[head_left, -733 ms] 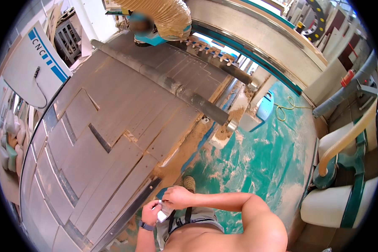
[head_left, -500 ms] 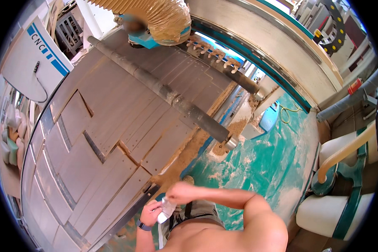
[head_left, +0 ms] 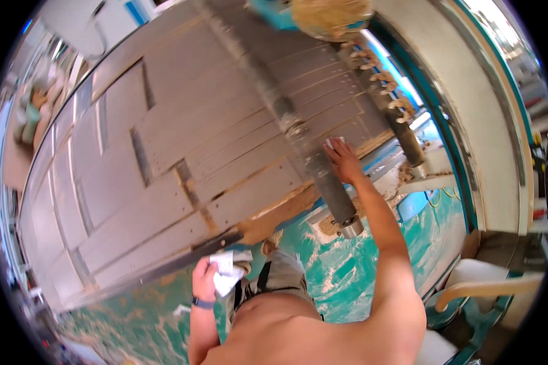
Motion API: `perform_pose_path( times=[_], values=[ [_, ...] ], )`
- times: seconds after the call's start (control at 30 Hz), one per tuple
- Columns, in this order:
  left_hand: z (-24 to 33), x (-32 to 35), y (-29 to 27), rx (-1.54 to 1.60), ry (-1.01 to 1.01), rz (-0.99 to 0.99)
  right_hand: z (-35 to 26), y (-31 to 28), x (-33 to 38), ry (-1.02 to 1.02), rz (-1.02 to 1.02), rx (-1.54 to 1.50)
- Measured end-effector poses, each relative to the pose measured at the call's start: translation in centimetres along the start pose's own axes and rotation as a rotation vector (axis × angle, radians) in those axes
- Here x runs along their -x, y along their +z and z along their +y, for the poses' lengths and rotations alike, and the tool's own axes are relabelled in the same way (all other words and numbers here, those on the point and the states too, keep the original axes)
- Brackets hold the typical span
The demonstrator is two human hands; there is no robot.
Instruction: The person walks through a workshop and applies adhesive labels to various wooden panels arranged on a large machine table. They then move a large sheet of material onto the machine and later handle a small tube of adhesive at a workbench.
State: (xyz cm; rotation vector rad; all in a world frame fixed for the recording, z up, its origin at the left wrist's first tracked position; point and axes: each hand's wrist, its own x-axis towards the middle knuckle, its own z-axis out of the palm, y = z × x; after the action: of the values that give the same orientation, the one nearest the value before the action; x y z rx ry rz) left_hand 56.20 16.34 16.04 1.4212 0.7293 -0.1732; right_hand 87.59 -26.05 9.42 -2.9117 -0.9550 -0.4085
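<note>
Just right of the roller [head_left: 280, 112], I see the right hand [head_left: 346, 163], gone from the paper [head_left: 226, 281], fingers extended over the surface [head_left: 225, 115], any grip on the white scrap [head_left: 329, 144] unclear, leaving the left hand [head_left: 203, 282] alone pinching that paper, left of the roller's near end.

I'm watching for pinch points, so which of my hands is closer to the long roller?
Right. The right hand is just right of the long roller, toward its metal end; contact is unclear. The left hand is farther off, lower left of that end, holding white paper.
</note>
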Motion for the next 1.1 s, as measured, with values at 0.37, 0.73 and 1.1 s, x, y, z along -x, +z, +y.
perform_pose_path(
  times=[0.37,0.73,1.1],
  values=[
    [2.4,0.7,1.5,0.201,0.233,-0.085,-23.8,-12.3,0.8,0.370,-0.047,-1.313],
    [-8.1,8.2,-9.9,0.157,0.114,0.011,-45.5,-10.9,3.9,-0.310,0.042,-0.787],
    [-9.5,8.2,-12.9,0.243,0.115,0.043,-33.2,5.3,-5.6,0.847,-0.225,-2.039]
  ],
)
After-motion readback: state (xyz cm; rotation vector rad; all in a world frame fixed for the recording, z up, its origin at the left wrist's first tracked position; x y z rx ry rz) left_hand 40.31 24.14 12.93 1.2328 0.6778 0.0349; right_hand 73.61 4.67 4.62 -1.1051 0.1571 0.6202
